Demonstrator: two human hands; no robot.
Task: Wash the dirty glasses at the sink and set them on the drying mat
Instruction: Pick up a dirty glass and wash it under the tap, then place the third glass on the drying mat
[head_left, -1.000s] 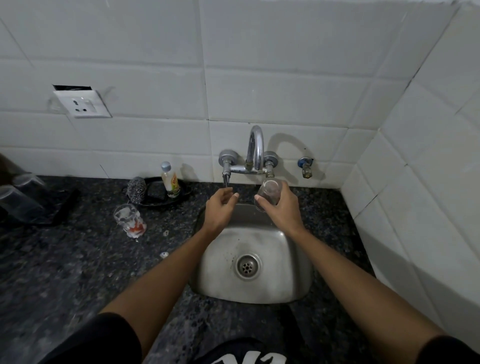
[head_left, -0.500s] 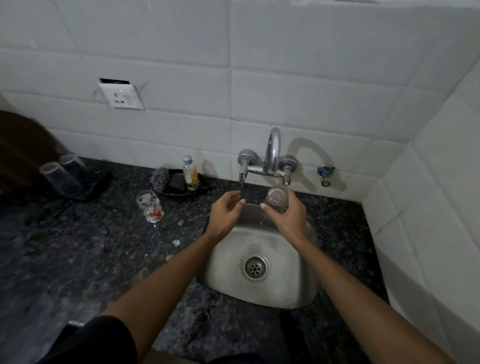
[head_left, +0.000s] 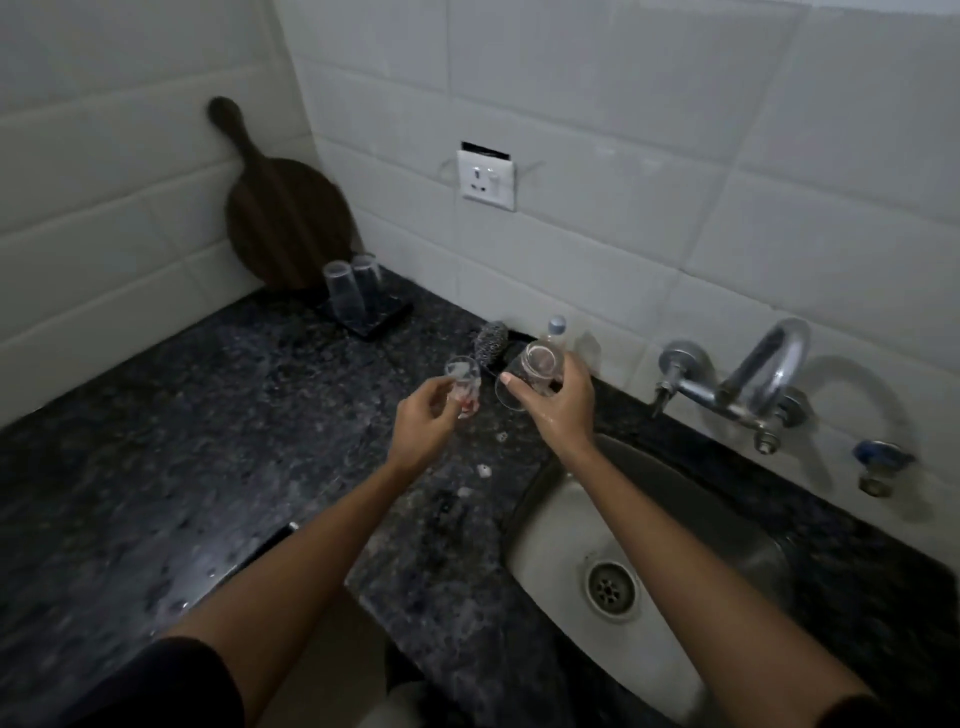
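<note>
Clear glass tumbler (head_left: 530, 375), tilted, gripped in the right hand (head_left: 558, 402) above the dark granite worktop (head_left: 218, 447), left of the steel sink (head_left: 675, 561). Left hand (head_left: 423, 423) just beside it, fingers curled toward a red-stained glass (head_left: 464, 385) standing on the worktop; contact cannot be confirmed. Well beyond the left hand, two upturned glasses (head_left: 350, 288) stand on the black drying mat (head_left: 382, 322), with a round wooden board (head_left: 285, 218) leaning on the tiled wall behind. Steel scrubber (head_left: 491, 344) just beyond the hands. Wall tap (head_left: 748, 384) to the right.
</note>
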